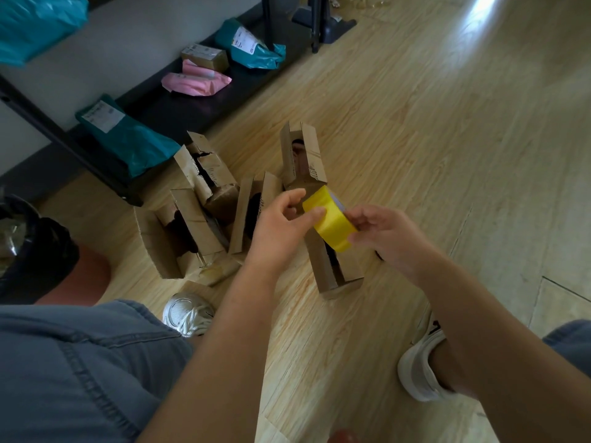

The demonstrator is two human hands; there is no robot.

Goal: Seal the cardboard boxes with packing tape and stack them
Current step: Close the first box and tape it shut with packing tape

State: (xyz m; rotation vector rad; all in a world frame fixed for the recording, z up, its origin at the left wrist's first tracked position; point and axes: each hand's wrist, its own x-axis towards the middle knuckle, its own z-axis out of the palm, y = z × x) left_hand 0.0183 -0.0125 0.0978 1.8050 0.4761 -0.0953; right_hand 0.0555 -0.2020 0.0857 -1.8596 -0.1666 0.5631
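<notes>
A roll of glossy yellow packing tape [329,223] is held in the air between both hands, above the pale wooden plank floor [431,123]. Its curved yellow face is turned to the camera and it lies slantwise, upper end at the left hand [281,225], lower end at the right hand [383,235]. The left hand pinches the upper end with thumb and curled forefinger; the right hand's curled fingers grasp the lower end. The core hole is hidden, so which way it faces cannot be told. Under the hands lies a long open brown cardboard box [332,273], its long axis running away from the person, its middle covered by roll and fingers. A second open cardboard box [302,155] lies just beyond the hands, and more unsealed cardboard boxes [192,219] crowd left of the left hand — their torn flaps overlap, so their number is hard to make out.
</notes>
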